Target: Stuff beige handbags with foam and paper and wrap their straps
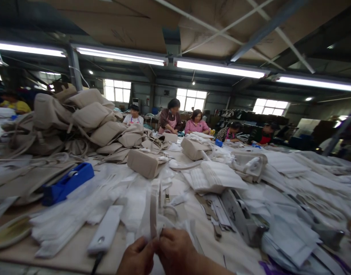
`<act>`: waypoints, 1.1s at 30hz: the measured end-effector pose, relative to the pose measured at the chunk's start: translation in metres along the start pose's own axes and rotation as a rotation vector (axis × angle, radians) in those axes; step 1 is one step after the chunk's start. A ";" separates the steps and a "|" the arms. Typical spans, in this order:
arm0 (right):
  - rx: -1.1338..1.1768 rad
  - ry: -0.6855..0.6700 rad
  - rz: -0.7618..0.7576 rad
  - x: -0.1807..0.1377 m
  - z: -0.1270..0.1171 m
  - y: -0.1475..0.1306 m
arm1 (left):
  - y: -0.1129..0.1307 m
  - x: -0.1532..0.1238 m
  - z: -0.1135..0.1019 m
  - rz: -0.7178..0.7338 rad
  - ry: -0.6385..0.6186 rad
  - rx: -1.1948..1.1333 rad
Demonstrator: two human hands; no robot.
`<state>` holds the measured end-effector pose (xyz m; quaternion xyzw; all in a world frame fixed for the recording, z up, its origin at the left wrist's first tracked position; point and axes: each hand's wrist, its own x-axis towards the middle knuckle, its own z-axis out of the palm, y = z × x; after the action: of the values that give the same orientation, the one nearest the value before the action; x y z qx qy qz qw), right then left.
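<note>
My left hand (137, 255) and my right hand (177, 246) meet at the front edge of the table, fingers pinched close together. Between them rises a beige bag strap (153, 212), with thin white wrapping (145, 221) around its lower part. My left fingers grip the strap and wrapping from the left side. The right fingers close on the same spot from the right; exactly what their tips pinch is partly hidden. Just behind the strap lies a small metal buckle (167, 198). A white power strip (106, 229) with a black cord lies left of my hands.
A blue tape dispenser (68, 183) stands at the left, and a grey tape dispenser (241, 217) at the right. Beige bags (89, 114) are heaped at the back left. White foam sheets (217, 175) and plastic sleeves (290, 236) cover much of the right. Several people work across the table.
</note>
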<state>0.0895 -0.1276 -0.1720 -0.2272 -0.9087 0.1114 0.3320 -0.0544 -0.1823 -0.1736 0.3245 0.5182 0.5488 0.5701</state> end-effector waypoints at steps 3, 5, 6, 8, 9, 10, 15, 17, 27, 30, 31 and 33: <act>0.101 -0.105 0.081 0.000 -0.012 -0.003 | 0.001 -0.004 0.002 0.035 0.080 -0.016; 0.408 -0.192 0.290 0.003 -0.027 -0.006 | 0.005 -0.009 0.000 0.089 0.082 0.093; 0.601 -0.232 0.428 0.005 -0.034 -0.006 | 0.007 -0.012 -0.001 0.133 0.048 0.171; 0.966 -0.289 0.708 0.008 -0.041 -0.006 | 0.010 -0.016 -0.002 0.263 -0.071 0.320; 1.116 -0.295 0.820 0.008 -0.042 -0.006 | 0.010 -0.017 -0.001 0.331 -0.131 0.373; 1.235 -0.285 0.913 0.008 -0.041 -0.005 | 0.009 -0.017 -0.001 0.385 -0.161 0.408; 1.344 -0.151 1.052 0.003 -0.026 -0.006 | -0.004 -0.015 -0.004 0.482 -0.168 0.481; 1.169 -0.171 0.933 0.001 -0.025 -0.007 | -0.004 -0.015 -0.010 0.366 -0.214 0.408; -0.188 -0.434 0.099 -0.004 -0.024 -0.014 | -0.003 -0.008 -0.002 -0.042 -0.057 -0.043; 0.040 -0.400 0.176 -0.001 -0.032 -0.010 | 0.001 -0.011 -0.002 0.026 -0.021 0.042; 0.202 -0.376 0.264 0.001 -0.035 -0.008 | 0.003 -0.012 -0.003 0.100 -0.019 0.133; 0.582 -0.340 0.527 0.004 -0.039 -0.004 | 0.004 -0.015 -0.004 0.295 -0.034 0.335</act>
<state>0.1108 -0.1270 -0.1387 -0.3270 -0.7920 0.4801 0.1877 -0.0572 -0.1971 -0.1674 0.4962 0.5395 0.5268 0.4304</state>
